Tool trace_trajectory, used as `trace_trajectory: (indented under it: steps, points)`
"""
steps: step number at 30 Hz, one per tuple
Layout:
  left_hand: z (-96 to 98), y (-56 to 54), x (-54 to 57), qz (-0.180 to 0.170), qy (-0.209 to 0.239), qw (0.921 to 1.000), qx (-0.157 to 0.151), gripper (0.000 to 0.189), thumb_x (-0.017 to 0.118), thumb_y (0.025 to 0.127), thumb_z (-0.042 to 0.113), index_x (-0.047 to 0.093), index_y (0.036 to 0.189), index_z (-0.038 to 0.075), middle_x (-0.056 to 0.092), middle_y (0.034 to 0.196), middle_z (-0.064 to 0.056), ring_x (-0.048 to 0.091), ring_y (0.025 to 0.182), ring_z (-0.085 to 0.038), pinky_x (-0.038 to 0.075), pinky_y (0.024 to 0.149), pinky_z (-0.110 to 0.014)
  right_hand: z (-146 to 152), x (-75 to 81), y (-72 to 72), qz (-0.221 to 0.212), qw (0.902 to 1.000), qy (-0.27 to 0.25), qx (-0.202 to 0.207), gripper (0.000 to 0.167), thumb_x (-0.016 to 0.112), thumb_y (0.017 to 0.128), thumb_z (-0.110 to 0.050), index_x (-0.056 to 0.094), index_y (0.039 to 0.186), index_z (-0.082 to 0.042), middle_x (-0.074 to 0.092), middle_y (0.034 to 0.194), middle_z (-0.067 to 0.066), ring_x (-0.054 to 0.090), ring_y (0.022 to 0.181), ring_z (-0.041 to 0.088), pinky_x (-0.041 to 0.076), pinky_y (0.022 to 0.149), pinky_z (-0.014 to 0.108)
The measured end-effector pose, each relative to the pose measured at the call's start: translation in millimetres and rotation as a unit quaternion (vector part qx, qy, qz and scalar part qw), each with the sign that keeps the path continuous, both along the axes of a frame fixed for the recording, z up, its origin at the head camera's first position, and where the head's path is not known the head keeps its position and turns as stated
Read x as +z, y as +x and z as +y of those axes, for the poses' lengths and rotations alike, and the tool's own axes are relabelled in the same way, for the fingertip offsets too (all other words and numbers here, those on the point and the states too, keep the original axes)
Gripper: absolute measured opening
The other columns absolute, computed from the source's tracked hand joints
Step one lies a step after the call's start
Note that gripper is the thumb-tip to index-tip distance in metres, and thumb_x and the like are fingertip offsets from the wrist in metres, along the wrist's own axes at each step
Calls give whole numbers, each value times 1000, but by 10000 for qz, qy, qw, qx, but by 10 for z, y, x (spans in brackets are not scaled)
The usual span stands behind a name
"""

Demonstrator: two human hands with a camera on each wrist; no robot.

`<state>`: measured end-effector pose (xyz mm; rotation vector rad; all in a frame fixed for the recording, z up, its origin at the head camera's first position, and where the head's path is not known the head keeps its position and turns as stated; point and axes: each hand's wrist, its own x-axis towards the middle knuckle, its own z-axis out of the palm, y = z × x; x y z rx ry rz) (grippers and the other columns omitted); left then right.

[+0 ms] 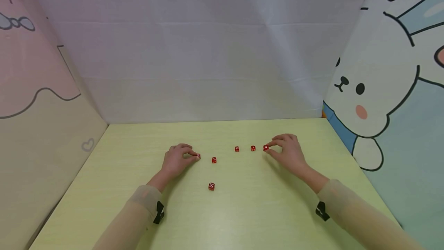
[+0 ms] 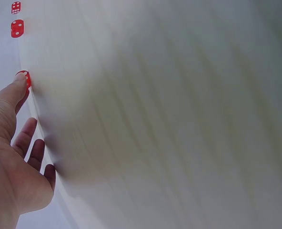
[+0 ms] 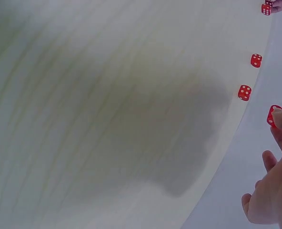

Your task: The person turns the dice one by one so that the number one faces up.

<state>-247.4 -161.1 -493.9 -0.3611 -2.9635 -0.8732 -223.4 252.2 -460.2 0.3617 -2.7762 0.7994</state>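
Note:
My left hand (image 1: 177, 160) pinches a red die (image 1: 198, 156) between thumb and index finger, left of the middle of the table. In the left wrist view that same die (image 2: 26, 79) shows under the thumb tip, the other fingers spread below. Over on the right, my right hand (image 1: 288, 153) holds another red die (image 1: 266, 147) in a thumb-and-finger pinch; the right wrist view shows this die (image 3: 273, 116) too. Two red dice lie to the left of the right hand, one (image 1: 253, 148) close by and one (image 1: 237, 149) farther off. Just right of the left hand rests a die (image 1: 214, 160).
One more red die (image 1: 211, 186) lies nearer the front. All sit on a pale yellow table (image 1: 249, 215). A white curtain (image 1: 215, 68) stands at the back edge, with printed cartoon panels on both sides, a rabbit (image 1: 374, 88) on the right one.

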Motion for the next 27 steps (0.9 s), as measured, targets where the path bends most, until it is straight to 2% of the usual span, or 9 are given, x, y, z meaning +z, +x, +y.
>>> trace_trajectory:
  steps: [12,27]
  points:
    - [-10,-15,-22,18,-75,10000,0,23,76,93,39,80,104,19,61,137,-9,47,128,-44,33,104,-64,1,-32,-152,-42,9999,127,-14,21,78,92,-25,80,109,-12,63,128,17,41,128,43,30,108,59]
    - [9,4,4,-6,-21,10000,21,20,78,92,37,80,102,19,62,136,-9,47,127,-43,33,105,-64,-85,-120,-233,-251,9991,242,-223,23,78,92,-26,80,109,-10,62,128,19,39,129,46,32,106,63]
